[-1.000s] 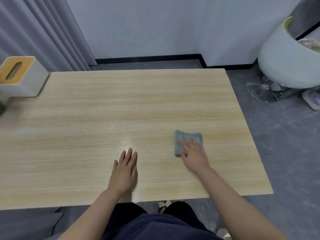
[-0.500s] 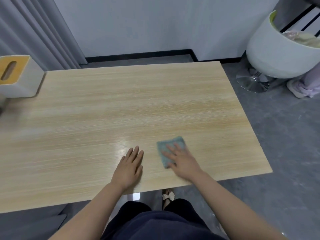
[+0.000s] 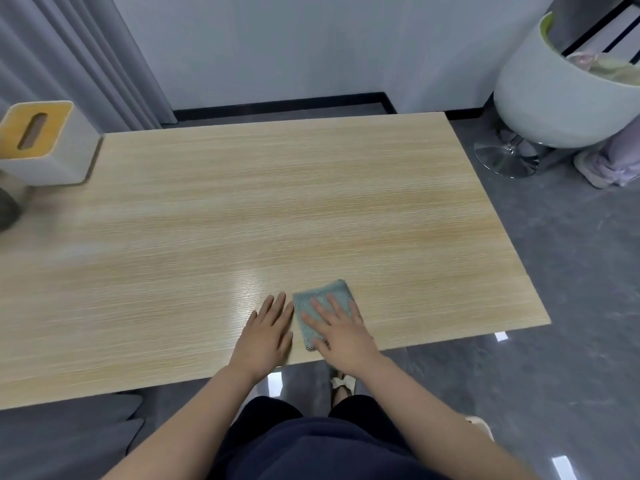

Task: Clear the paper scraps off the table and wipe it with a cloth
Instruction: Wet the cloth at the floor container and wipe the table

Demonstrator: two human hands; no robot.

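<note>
A folded blue-green cloth (image 3: 323, 297) lies on the light wooden table (image 3: 242, 209) near its front edge. My right hand (image 3: 341, 332) presses flat on the cloth with fingers spread, covering its near half. My left hand (image 3: 266, 336) rests flat on the bare wood just left of the cloth, fingers together, holding nothing. No paper scraps show on the table.
A white tissue box with a yellow top (image 3: 40, 143) stands at the table's far left corner, a dark blurred object (image 3: 7, 211) just in front of it. A white tub chair on a chrome base (image 3: 561, 98) stands right of the table. Grey curtains hang at the left.
My right hand has slid the cloth leftward and toward the front edge, ending right beside my left hand. The left hand has stayed flat in about the same spot.
</note>
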